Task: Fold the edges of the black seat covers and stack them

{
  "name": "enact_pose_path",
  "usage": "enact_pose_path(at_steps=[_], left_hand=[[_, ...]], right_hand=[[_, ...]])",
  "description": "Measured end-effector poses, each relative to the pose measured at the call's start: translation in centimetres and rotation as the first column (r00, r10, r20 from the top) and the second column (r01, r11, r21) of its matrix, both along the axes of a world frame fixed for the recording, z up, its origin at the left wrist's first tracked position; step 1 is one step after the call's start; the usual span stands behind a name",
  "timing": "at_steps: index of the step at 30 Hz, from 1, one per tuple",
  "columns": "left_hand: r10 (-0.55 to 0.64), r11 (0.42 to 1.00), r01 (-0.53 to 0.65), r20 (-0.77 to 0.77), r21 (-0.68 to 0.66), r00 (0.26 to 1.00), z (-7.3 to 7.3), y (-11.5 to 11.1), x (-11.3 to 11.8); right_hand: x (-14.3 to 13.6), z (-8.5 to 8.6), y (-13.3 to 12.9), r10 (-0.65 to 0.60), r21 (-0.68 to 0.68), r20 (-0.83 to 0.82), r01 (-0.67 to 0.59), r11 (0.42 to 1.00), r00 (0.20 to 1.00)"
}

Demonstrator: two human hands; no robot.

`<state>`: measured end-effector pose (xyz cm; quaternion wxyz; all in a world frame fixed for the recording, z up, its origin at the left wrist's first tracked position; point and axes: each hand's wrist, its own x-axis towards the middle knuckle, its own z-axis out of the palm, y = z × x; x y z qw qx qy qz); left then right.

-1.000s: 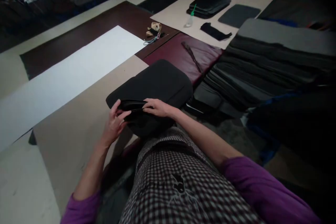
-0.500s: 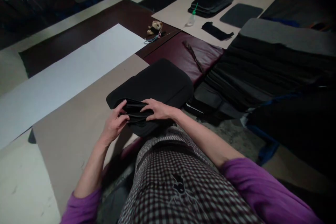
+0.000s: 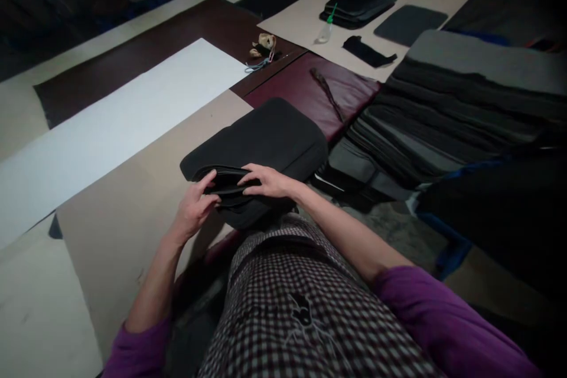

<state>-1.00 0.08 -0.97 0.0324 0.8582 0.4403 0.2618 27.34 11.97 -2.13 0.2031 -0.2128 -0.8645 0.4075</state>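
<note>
A thick black padded piece, made of several layers, lies at the near edge of the table. Its near side gapes between my hands, and thin dark layers show inside. My left hand is at the left end of the gap, with thumb and fingers spread around the edges of the layers. From the right, my right hand reaches into the gap, its fingers apart and touching the layers. Whether either hand pinches a layer is hard to see, as the fingertips are partly hidden in the dark opening.
Beige sheet and white sheet cover the left of the table. Behind are a dark strip on maroon padding, a green-tipped bottle and stacked black pieces. Layered dark material is piled at right.
My right thumb has moved closer to its fingers at the gap. My left hand has barely moved. The view has shifted slightly.
</note>
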Motion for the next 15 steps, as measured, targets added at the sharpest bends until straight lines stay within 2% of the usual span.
enact_pose_path(at_steps=[4, 7, 11, 15], left_hand=[[0.012, 1.000, -0.011, 0.022, -0.015, 1.000, 0.1, 0.3, 0.3], [0.019, 1.000, -0.018, 0.023, -0.015, 1.000, -0.1, 0.1, 0.3], [0.036, 0.999, -0.035, 0.042, -0.020, 0.998, -0.4, -0.7, 0.1], [0.011, 1.000, -0.011, -0.003, -0.007, 1.000, -0.5, -1.3, 0.0]], right_hand=[[0.1, 0.1, -0.4, 0.016, 0.023, 0.086, -0.018, 1.000, 0.996], [0.1, 0.1, -0.9, 0.007, 0.089, 0.074, -0.014, 0.996, 0.997], [-0.2, 0.1, -1.0, -0.060, 0.159, -0.007, 0.061, 0.985, 0.998], [-0.6, 0.3, -0.4, -0.144, 0.143, 0.048, 0.136, 0.980, 0.988]])
